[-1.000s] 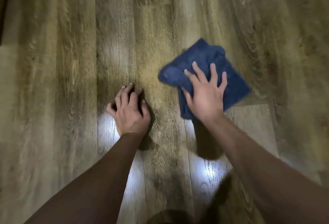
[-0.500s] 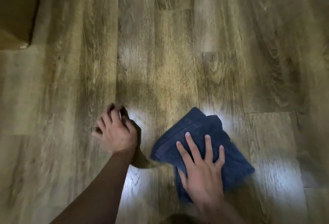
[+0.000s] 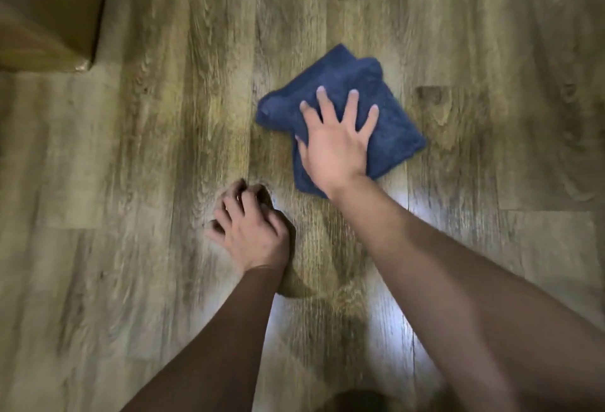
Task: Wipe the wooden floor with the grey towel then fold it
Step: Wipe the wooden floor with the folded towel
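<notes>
The towel (image 3: 389, 107), dark blue-grey and folded into a rough square, lies flat on the wooden floor (image 3: 163, 149) right of centre. My right hand (image 3: 337, 143) presses down on it with the fingers spread and straight, palm covering its near left part. My left hand (image 3: 252, 231) rests on the bare floor to the near left of the towel, propped on bent fingertips and holding nothing. The two hands are apart.
A brown cardboard box (image 3: 49, 9) stands on the floor at the far left corner. Bright light reflections (image 3: 393, 329) show on the planks between my forearms. Bare planks stretch to the right and far side.
My right hand has pushed the towel away from me across the floor after pulling it near half a second ago. My left hand stays planted on the floor.
</notes>
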